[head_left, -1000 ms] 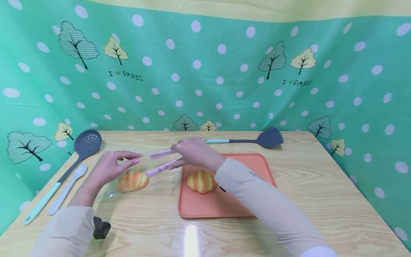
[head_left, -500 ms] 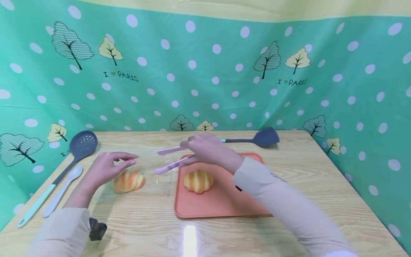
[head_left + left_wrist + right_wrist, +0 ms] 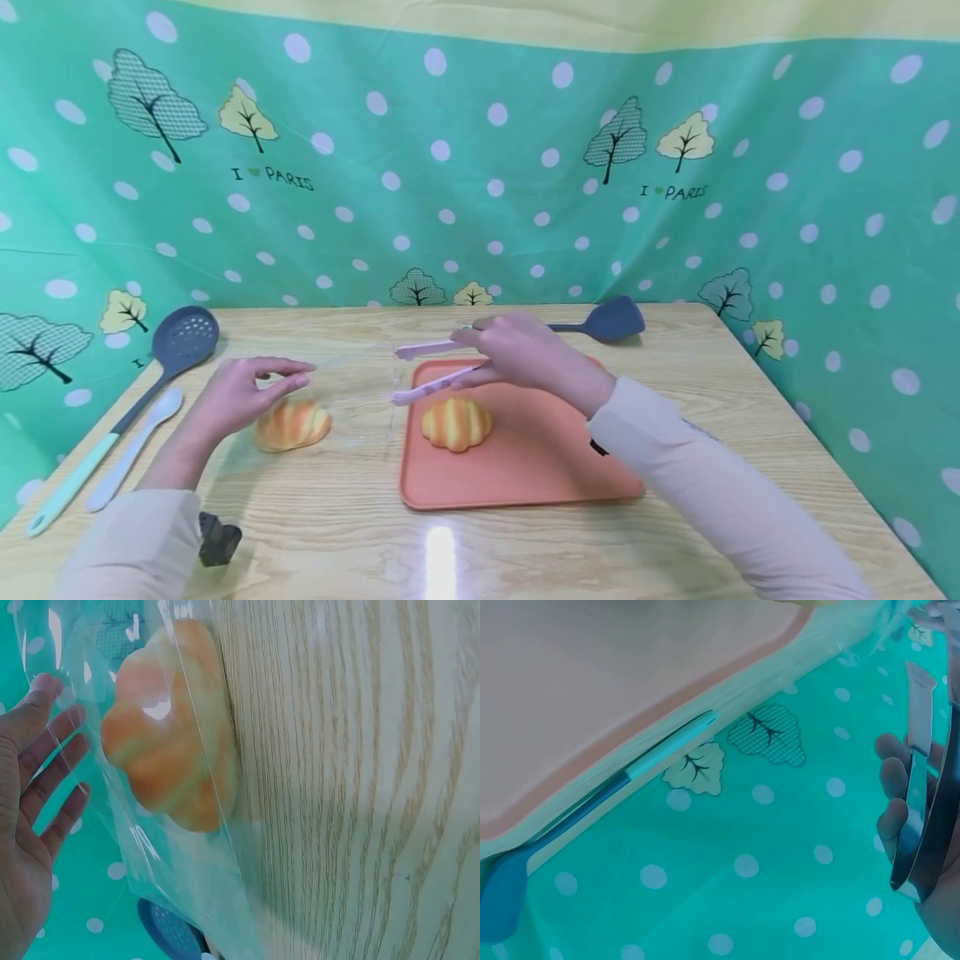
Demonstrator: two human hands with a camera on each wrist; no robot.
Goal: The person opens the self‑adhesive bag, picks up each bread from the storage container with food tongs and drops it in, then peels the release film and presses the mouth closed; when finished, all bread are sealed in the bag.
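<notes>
My left hand point(image 3: 242, 396) pinches the edge of a clear plastic bag point(image 3: 187, 877) between thumb and finger. Inside the bag a croissant-shaped bread point(image 3: 294, 423) lies on the table. My right hand point(image 3: 525, 354) holds metal tongs point(image 3: 435, 386) with pale purple tips, which point left and stand spread apart. The bag's far edge is near the tips; whether they touch it is hard to tell. Below them, a second croissant-shaped bread point(image 3: 456, 423) sits on the left part of a pink tray point(image 3: 525, 487), apart from both hands.
At left lie a slotted skimmer point(image 3: 185, 337) with a mint handle and a pale spoon point(image 3: 135, 454). Behind the tray a dark spatula point(image 3: 615, 319) lies flat, its handle partly behind my right hand. A patterned green cloth point(image 3: 480, 167) hangs at the back.
My right hand with the tongs has moved right, over the tray's left part. The bag spreads out between the hands. My left hand stays near the bagged bread; the view has turned slightly.
</notes>
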